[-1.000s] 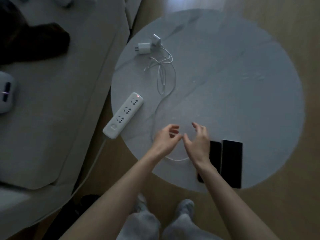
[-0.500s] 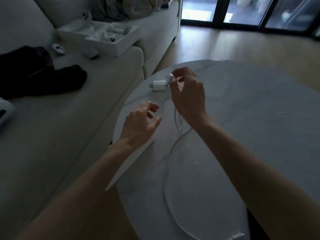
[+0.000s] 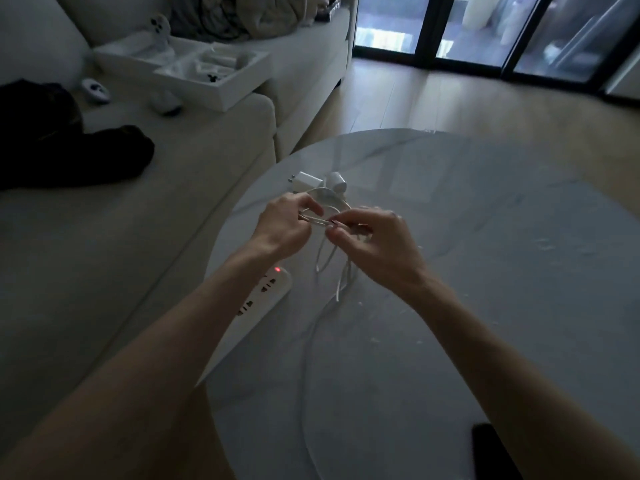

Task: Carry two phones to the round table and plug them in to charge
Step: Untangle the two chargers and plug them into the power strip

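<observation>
Over the round grey table (image 3: pixel 485 258), my left hand (image 3: pixel 284 226) and my right hand (image 3: pixel 374 240) both pinch a tangle of white charging cable (image 3: pixel 332 268), held a little above the tabletop. Loops of it hang down between the hands, and one long strand trails toward the near edge. Two white charger plugs (image 3: pixel 320 181) lie just beyond my hands. A white power strip (image 3: pixel 266 292) with a red light sits at the table's left edge, partly under my left forearm. One dark phone (image 3: pixel 491 452) shows at the bottom right, half hidden by my right arm.
A pale sofa (image 3: pixel 121 258) runs along the left, carrying a dark garment (image 3: pixel 69 150), an open white box (image 3: pixel 207 74) and small white controllers. Wooden floor lies beyond the table, with dark-framed glass doors (image 3: pixel 485 32) at the back.
My left hand came up to meet the right, and both now grip the cable tangle nearer to me. The camera view tilted down slightly; a phone and the power strip came into sight.
</observation>
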The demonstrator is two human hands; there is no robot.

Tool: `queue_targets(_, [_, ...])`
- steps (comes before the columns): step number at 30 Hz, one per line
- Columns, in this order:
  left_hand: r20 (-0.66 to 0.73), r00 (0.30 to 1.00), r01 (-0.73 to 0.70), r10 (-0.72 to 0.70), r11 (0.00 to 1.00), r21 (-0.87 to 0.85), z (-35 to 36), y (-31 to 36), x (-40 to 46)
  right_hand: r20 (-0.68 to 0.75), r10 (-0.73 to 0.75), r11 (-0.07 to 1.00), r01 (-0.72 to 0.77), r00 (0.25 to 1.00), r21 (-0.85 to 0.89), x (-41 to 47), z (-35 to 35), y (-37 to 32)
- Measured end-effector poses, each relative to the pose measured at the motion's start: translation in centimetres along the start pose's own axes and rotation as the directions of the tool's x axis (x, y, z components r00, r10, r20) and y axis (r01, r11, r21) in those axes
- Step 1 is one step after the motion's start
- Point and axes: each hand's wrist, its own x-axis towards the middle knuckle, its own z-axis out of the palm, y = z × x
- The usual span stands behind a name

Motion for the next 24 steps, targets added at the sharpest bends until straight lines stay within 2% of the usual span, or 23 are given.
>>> queue_targets(1, [0.018,1.000,0.012,-0.012,0.999,-0.032,0.0,0.0,0.0,0.027,0.065,0.992,-0.068,0.998,0.111,-0.5,-0.3,0.2])
queue_targets(3, [0.050,0.999,0.008,-0.005,0.998,-0.067,-0.1,-0.2,-0.5,0.045,0.203,0.903,-0.205,0.978,0.379,-0.1,-0.9,0.9])
queue_targets(5, [0.063,0.998,-0.024,0.028,0.998,-0.059,-0.3,-0.6,-1.0,0.002,0.354,0.800,-0.304,0.935,0.517,1.9,-0.9,1.9])
queue_targets(7, [0.071,0.996,-0.057,0.060,0.998,-0.036,-0.4,-1.2,-1.3,0.023,0.485,0.776,-0.443,0.874,0.450,4.5,-0.5,3.1])
queue_targets(9, [0.080,0.992,-0.097,0.097,0.995,0.003,-0.4,-1.7,-1.4,0.136,0.588,0.741,-0.599,0.797,0.304,6.8,0.1,4.1])
queue_targets(11, [0.091,0.988,-0.128,0.124,0.991,0.038,-0.4,-1.8,-1.5,0.179,0.632,0.743,-0.655,0.754,0.137,8.5,0.9,4.8])
queue_targets(14, [0.120,0.980,-0.171,0.161,0.982,0.075,-0.4,-2.1,-2.1,0.075,0.606,0.794,-0.594,0.792,-0.130,10.0,2.3,5.0])
queue_targets(16, [0.137,0.974,-0.194,0.181,0.977,0.088,-0.4,-2.2,-2.4,-0.023,0.576,0.787,-0.562,0.817,-0.256,10.8,3.1,4.6])
queue_targets(18, [0.149,0.969,-0.216,0.199,0.970,0.111,-0.3,-2.2,-2.7,-0.062,0.564,0.773,-0.553,0.823,-0.309,11.3,3.9,4.1])
queue_targets(22, [0.158,0.969,-0.213,0.191,0.967,0.140,-0.2,-2.3,-3.0,-0.024,0.544,0.778,-0.515,0.839,-0.361,12.0,4.5,4.4])
queue_targets(24, [0.141,0.975,-0.188,0.171,0.975,0.117,-0.3,-2.3,-2.7,0.014,0.497,0.817,-0.463,0.867,-0.343,11.9,4.4,4.5])
